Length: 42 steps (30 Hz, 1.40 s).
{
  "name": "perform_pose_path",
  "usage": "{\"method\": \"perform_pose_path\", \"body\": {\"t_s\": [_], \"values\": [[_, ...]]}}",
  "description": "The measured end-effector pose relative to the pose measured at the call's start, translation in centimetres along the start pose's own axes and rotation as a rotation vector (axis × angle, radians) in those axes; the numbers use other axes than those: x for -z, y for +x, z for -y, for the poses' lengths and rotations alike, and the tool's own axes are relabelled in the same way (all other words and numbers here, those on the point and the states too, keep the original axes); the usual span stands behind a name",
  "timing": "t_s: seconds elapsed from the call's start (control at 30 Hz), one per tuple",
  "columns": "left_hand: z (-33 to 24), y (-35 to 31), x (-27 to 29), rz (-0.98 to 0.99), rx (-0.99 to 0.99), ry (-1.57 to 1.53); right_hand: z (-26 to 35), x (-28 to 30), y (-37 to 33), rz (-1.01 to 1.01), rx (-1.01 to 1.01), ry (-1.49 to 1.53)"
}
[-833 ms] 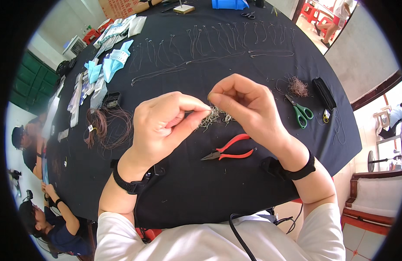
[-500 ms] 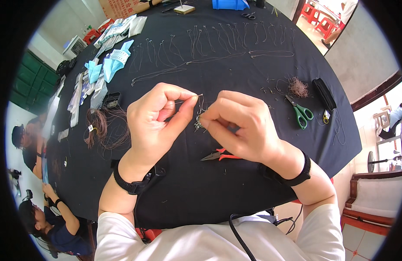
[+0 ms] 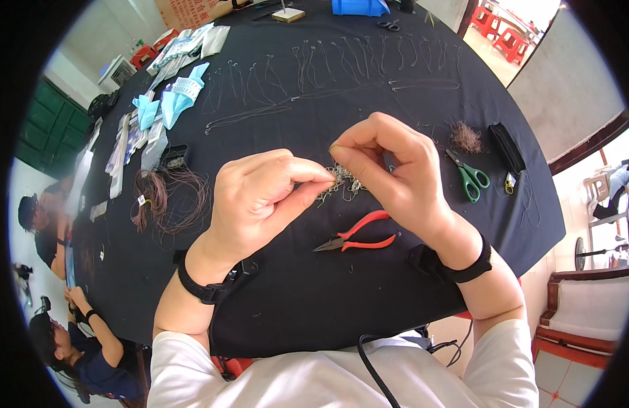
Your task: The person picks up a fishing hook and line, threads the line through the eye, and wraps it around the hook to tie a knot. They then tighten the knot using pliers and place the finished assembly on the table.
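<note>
My left hand (image 3: 256, 197) is closed in a pinch, its fingertips over a pile of small silvery fish hooks (image 3: 346, 192). Just above and to the right of them, the thumb and forefinger of my right hand (image 3: 399, 160) are pinched together too. Whatever is between either set of fingertips is too small to make out. Below the hooks, needle-nose pliers (image 3: 366, 243) with red handles lie on the black cloth (image 3: 294, 299), jaws pointing left. A single loose hook (image 3: 351, 269) sits nearer me.
Several hooks on thin lines (image 3: 358, 54) lie in a row at the far side. Green-handled scissors (image 3: 473, 180), a tangle of brown line (image 3: 466, 137) and a black case (image 3: 507, 148) are to the right. Brown line bundles (image 3: 158, 197) and packets lie left, where other people sit.
My left hand has moved right and down to the hook pile. My right hand has risen and pivoted upward, uncovering the red plier handles and more of the hooks.
</note>
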<state>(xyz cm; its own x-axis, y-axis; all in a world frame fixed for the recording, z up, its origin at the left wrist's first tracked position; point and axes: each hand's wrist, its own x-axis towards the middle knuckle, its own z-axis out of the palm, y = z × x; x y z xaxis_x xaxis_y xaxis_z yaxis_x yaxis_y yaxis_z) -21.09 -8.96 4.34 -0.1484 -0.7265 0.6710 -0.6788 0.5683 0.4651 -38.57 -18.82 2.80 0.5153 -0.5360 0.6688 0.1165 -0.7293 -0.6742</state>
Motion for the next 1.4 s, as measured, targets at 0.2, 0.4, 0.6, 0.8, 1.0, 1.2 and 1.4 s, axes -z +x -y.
{"method": "perform_pose_path", "body": {"t_s": [0.2,0.4,0.6,0.8,1.0,1.2,1.4], "values": [[-0.3,-0.3,0.6,-0.108,0.190,-0.050,0.0,-0.9,-0.6,0.127,-0.452,0.431],[0.1,-0.6,0.2,-0.183,0.236,-0.042,1.0,-1.1,-0.8,0.190,0.083,-0.012],[0.1,0.0,0.3,0.004,0.072,0.168,1.2,-0.5,-0.2,0.068,0.398,-0.230],[0.4,-0.2,-0.2,0.003,-0.030,0.007,0.4,-0.1,0.1,0.066,-0.215,0.122],[0.0,-0.5,0.5,-0.045,0.267,-0.236,0.5,-0.6,0.0,0.346,-0.649,0.582],[1.0,-0.8,-0.4,-0.331,0.641,-0.912,0.7,-1.2,-1.1,0.375,-0.379,0.114],[0.8,-0.5,0.0,-0.362,0.638,-0.893,-0.1,-0.9,-0.8,0.309,-0.459,0.124]]}}
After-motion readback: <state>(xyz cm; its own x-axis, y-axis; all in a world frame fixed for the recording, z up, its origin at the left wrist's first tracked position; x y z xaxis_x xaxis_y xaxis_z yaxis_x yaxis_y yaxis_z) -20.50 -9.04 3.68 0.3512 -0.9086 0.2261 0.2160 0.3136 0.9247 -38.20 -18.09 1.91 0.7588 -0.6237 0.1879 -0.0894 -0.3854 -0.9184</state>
